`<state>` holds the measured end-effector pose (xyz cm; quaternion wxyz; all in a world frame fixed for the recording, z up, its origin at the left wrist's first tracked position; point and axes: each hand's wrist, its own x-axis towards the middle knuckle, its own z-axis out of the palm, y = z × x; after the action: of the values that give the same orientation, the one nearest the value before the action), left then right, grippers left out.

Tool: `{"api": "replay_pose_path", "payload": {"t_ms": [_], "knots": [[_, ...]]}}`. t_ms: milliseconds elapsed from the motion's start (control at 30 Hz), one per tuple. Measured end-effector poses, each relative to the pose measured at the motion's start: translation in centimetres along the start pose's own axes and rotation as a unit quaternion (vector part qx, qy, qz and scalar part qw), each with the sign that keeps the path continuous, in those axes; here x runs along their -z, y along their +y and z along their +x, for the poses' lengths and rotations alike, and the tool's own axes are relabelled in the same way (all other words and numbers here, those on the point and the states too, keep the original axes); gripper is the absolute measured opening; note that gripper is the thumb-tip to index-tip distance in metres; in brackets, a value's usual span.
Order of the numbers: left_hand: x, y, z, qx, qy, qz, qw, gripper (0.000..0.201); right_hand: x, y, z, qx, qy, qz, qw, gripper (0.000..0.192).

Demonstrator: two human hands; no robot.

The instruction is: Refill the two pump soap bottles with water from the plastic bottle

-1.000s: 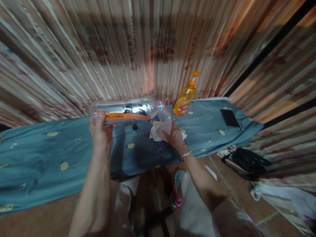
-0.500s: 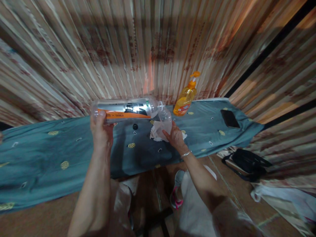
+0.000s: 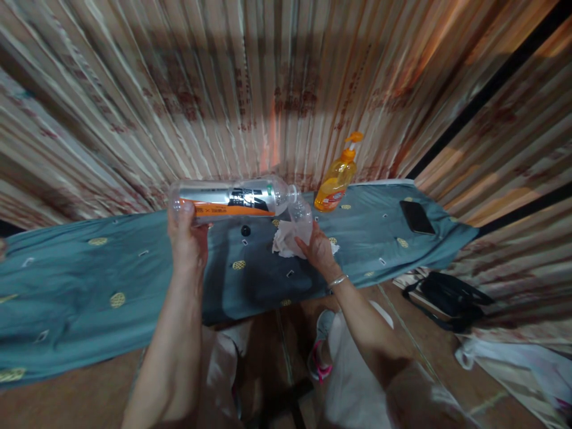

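Wrapped round the base end of a large clear plastic bottle (image 3: 227, 198) is my left hand (image 3: 190, 235). The bottle lies level in the air, its silver and orange label facing me and its uncapped neck pointing right. My right hand (image 3: 318, 247) grips a clear plastic cup (image 3: 302, 229), tilted with its mouth at the bottle's neck. Whether liquid is flowing I cannot tell. Crumpled white tissue (image 3: 282, 239) shows behind and below the cup. A small black cap (image 3: 245, 230) sits on the cloth beneath the bottle.
A yellow pump bottle (image 3: 333, 185) stands at the back of the cloth-covered table (image 3: 161, 280). To its right lies a black phone (image 3: 416, 217). On the floor at the right are a black bag (image 3: 456, 295) and a white bag (image 3: 513, 363). A pleated curtain (image 3: 201, 89) hangs behind.
The large bottle has shifted very slightly to the right in view, along with my left hand. Both hands keep the same hold, and the cup stays at the bottle's neck.
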<state>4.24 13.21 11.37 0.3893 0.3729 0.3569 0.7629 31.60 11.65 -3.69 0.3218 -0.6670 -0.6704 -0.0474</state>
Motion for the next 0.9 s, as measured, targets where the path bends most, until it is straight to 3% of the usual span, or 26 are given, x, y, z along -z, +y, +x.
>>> {"api": "replay_pose_path", "payload": {"t_ms": [167,333,533,900], "knots": [[0.16,-0.22,-0.08,-0.002,-0.007,0.005,1.000,0.046,0.38,-0.30,0.13,-0.022,-0.038,-0.027,0.999,0.078],[0.28,-0.27,-0.16,0.003,-0.011,0.012,1.000,0.045,0.24,-0.16,0.03,-0.018,-0.029,-0.027,0.999,0.079],[0.49,-0.17,-0.36,0.045,0.006,0.014,0.999,0.053,-0.33,0.16,-0.08,0.015,0.029,-0.007,0.999,0.078],[0.03,0.40,-0.74,0.099,-0.004,-0.007,0.995,0.068,0.05,0.09,-0.16,0.006,0.009,0.003,1.000,0.076]]}}
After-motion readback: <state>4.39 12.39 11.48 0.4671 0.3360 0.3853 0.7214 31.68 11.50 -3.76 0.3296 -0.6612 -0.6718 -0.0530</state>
